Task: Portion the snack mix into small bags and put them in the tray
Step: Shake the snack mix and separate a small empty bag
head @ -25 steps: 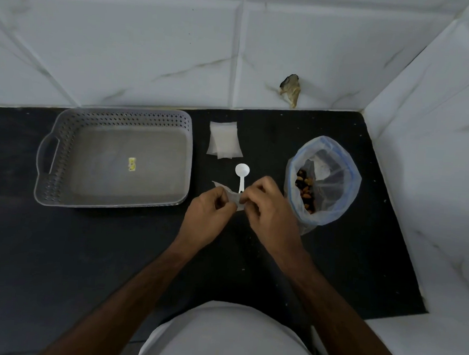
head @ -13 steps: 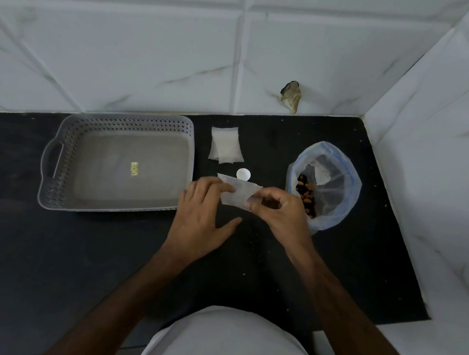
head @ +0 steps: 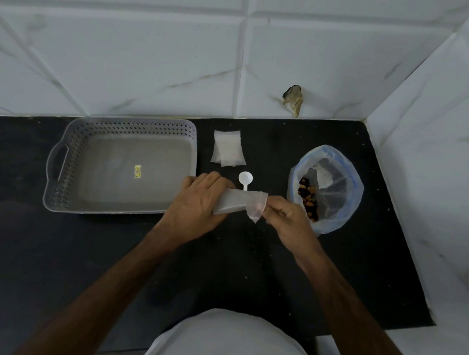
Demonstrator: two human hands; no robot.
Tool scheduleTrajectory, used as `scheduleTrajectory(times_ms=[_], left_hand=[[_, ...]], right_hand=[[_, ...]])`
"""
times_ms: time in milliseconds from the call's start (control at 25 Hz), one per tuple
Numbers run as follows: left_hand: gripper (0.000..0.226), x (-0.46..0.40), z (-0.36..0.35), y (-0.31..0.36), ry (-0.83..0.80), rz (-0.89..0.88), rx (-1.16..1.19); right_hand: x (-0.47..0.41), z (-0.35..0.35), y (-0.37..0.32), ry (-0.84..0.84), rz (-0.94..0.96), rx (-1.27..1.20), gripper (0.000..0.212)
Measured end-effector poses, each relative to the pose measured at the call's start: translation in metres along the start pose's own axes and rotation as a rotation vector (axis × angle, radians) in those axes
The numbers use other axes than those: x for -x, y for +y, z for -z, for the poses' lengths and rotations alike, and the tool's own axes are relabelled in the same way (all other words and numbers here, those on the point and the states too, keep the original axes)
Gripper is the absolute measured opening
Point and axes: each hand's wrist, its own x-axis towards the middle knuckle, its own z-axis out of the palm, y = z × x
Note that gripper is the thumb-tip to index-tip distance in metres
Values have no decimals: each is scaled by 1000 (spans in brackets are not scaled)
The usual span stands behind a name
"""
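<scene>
Progress looks early: tray point(head: 62, 183) at the left of the dark table point(head: 359, 267) holds no bags, only a small yellow sticker point(head: 137, 171) on its floor, so by the look of it no portion is done yet. Left hand point(head: 196, 205) grips one small bag point(head: 240, 203) w/ fingers curled over its left end, thumb under it as far as can be seen; right hand point(head: 286, 216) pinches the bag's right end, where the plastic is crumpled and turned down, prob. working the mouth open. Bag looks empty, nothing dark shows through it. It's held above the table, between the tray and the snack mix point(head: 307, 201), which sits in a big clear bag point(head: 345, 189) w/ its blue-edged rim rolled open, just right of the right hand. White scoop point(head: 245, 178) lies on the table just behind the held bag, handle partly hidden by it, untouched. Stack of spare bags point(head: 228, 152) lies further back, near the wall, right of the tray. Left to do, judging from this: open the bag, scoop mix in, close it, put it in the tray, then repeat w/ the spares.
</scene>
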Motion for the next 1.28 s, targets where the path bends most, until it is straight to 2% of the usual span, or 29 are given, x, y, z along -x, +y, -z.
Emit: scheduleTrajectory(times_ms=[200,360,480,640,760,840,960,1080,1200,1280], left_hand=[[47,8,-8,3,-50,15,75],[66,15,-13,8,-37,28,-3],[81,14,-12,17,-11,-11,-66],[80,7,-15,17,-7,-84,-56],[70,10,-17,11,-18,-45,-40],[66,15,-20,10,-34,19,33],[64,19,-22,17,-43,56,187],[71,14,-23,27,-80,56,228],[63,9,-25,33,-98,102,357],[66,11,-25,33,-87,138,411]], right_hand=[[-3,-1,4,60,202,23,15],[-1,-4,1,85,153,138,25],[3,-8,-1,16,113,220,30],[3,-11,-5,-108,116,264,36],[4,-5,-10,-96,129,316,36],[5,-3,-12,-44,160,357,34],[3,-6,-9,55,230,397,17],[1,-16,-7,63,287,485,11],[5,-20,-12,104,303,552,8],[5,-15,-13,84,345,582,7]])
